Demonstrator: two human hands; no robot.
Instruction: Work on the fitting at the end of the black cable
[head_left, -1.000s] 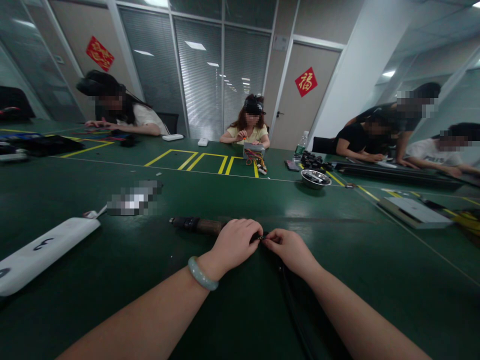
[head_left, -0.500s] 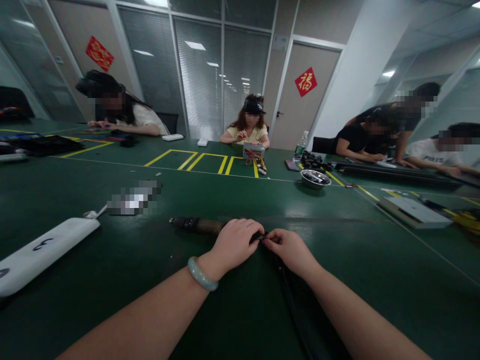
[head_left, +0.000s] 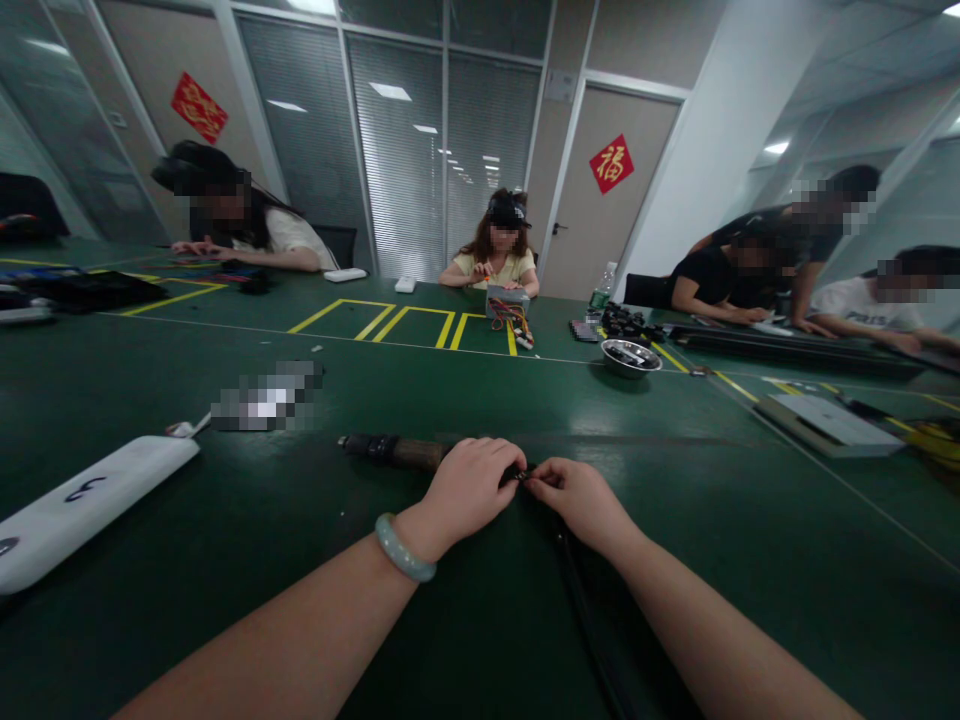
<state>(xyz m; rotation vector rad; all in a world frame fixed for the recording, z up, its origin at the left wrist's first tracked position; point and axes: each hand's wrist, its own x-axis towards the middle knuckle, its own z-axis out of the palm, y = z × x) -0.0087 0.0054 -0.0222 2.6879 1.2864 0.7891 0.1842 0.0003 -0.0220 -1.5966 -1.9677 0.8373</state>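
Observation:
A dark rod-like tool (head_left: 394,450) with a brownish grip and a metal tip lies on the green table, its right end under my left hand (head_left: 472,487). That hand's fingers curl round a dark part at the tool's right end. My right hand (head_left: 576,498) pinches something small beside the left fingertips, too small to name. From there a black rod or cable (head_left: 581,590) runs down toward the table's near edge. Both hands nearly touch.
At the left lie a long white case (head_left: 97,500) and a blurred-out device (head_left: 270,398). Farther back stand a metal bowl (head_left: 631,358), a grey box with wires (head_left: 508,301) and a bottle (head_left: 602,287). A flat box (head_left: 829,425) lies at right. Several people sit around.
My hands have barely moved. Across the table, a person's hand has shifted slightly over the grey box.

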